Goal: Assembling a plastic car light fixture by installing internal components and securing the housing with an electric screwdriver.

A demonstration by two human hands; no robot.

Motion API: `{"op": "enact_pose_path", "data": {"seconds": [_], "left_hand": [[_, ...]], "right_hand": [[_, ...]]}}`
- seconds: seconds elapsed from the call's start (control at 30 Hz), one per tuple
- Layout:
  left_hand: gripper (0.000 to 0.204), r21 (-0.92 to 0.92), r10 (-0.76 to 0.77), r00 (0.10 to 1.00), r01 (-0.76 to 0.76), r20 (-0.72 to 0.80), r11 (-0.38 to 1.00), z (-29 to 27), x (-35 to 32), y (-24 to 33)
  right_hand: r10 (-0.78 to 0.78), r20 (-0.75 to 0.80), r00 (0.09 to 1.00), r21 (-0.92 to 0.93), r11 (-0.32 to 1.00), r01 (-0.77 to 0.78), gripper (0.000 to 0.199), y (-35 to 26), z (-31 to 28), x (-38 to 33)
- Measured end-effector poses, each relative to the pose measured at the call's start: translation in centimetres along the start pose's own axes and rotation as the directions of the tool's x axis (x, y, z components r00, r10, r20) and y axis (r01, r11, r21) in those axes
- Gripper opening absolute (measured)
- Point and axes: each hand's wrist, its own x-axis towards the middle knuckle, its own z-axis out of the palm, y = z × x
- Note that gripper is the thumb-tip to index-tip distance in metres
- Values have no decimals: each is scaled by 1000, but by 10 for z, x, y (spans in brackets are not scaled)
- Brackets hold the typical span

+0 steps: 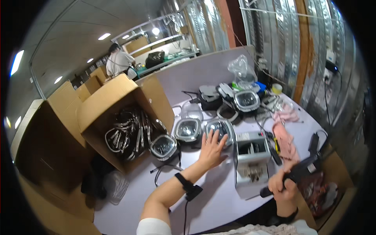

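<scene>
My left hand (213,149) lies with fingers spread on the clear face of a rounded-square lamp (224,128) with a silvery rim. My right hand (282,186), at the lower right, wraps round a black electric screwdriver (299,172); its thin bit points left, over the table's near edge. Two similar lamps, one beside my left hand (188,130) and one farther left (163,147), sit on the white table (211,188). Between my hands stands a grey box-shaped machine (242,156), apparently a screw feeder, with an open top.
An open cardboard box (105,98) at the left holds several chrome rims (125,135). Another lamp (246,101) rests among black housings at the back. Pink cloth (285,137) lies at the right, above a carton of parts (323,192). A person (119,62) stands in the background.
</scene>
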Motion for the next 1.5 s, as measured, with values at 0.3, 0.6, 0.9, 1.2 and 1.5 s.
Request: {"op": "enact_pose_path", "data": {"seconds": [0.3,0.6,0.9,1.2,1.5], "left_hand": [[91,-79,-102,984,90,-150,993,17,53,-57],[62,170,-31,988,5,154,986,8,92,-74],[96,-417,-501,855,508,135,754,48,110,-159],[108,-328,-279,819,478,501,815,2,98,-130],[114,-346,-225,609,674,761,653,-1,95,-123]], "right_hand": [[-118,-232,965,-127,988,91,45,-12,-41,29],[-222,-114,968,-165,965,202,34,-8,-69,46],[-124,-77,989,-10,992,124,31,-17,-88,42],[-137,-189,972,-78,989,124,30,-25,-85,36],[-89,-82,993,87,992,96,34,-34,-71,36]]}}
